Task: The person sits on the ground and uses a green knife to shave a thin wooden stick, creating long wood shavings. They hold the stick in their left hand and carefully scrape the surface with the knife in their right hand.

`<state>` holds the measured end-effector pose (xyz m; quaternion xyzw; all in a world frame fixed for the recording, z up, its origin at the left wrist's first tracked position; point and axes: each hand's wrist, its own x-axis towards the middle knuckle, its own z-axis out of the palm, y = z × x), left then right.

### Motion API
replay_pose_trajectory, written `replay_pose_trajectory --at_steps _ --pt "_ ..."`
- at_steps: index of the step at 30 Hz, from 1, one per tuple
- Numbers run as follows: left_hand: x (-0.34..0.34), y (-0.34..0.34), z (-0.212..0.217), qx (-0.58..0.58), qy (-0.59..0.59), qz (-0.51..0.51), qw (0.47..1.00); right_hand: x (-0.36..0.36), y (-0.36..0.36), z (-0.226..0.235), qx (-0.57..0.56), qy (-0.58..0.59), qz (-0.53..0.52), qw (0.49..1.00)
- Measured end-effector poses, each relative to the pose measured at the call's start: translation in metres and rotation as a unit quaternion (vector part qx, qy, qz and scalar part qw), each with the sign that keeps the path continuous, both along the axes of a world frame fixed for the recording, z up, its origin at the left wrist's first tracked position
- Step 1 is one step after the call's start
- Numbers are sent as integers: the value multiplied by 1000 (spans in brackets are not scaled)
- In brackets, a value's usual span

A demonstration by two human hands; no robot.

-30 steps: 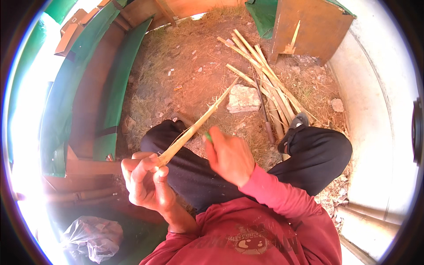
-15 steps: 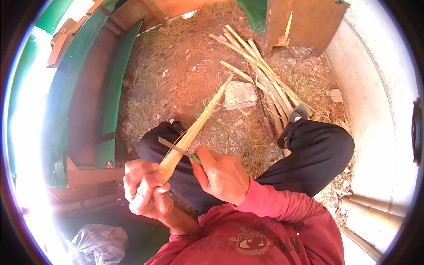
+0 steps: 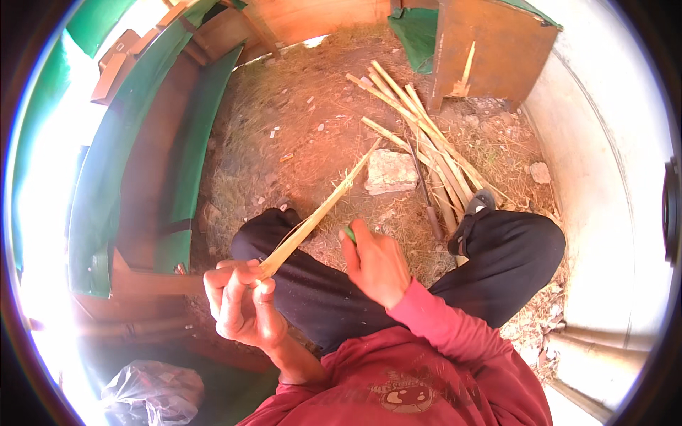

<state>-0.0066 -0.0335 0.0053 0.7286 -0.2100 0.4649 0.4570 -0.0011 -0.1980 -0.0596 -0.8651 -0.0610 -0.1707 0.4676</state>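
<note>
My left hand (image 3: pixel 245 305) pinches the near end of a long, pale yellow bamboo strip (image 3: pixel 309 226) between thumb and fingers. From there the strip slants up and away to the right, with frayed fibres along its edges and a narrow far tip. My right hand (image 3: pixel 381 268) is closed around the green handle of a knife (image 3: pixel 349 233), a little to the right of the strip and apart from it. The knife's blade cannot be made out now. Both hands are above my crossed legs in dark trousers.
Several bamboo strips (image 3: pixel 426 135) lie piled ahead to the right, beside a pale stone block (image 3: pixel 391 172) and a long-bladed tool with a brown handle (image 3: pixel 434 222). Green-edged wooden boards (image 3: pixel 163 177) stand left. A clear plastic bag (image 3: pixel 158 390) sits at lower left; a pale wall (image 3: pixel 604 177) rises right.
My right hand has moved right with the knife, off the bamboo strip that its blade lay across. The strip has turned, showing a narrower side, while my left hand keeps its pinch.
</note>
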Motion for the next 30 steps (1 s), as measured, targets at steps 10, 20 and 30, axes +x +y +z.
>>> replay_pose_trajectory --at_steps 10,20,30 --pt "-13 -15 -6 -173 71 -5 982 -24 26 50 23 -2 134 991" --pt "-7 -8 1 -154 63 -67 984 -16 19 63 -9 -8 137 991" --pt "-3 -9 -6 -184 45 -26 982 -1 19 30 -20 1 100 995"
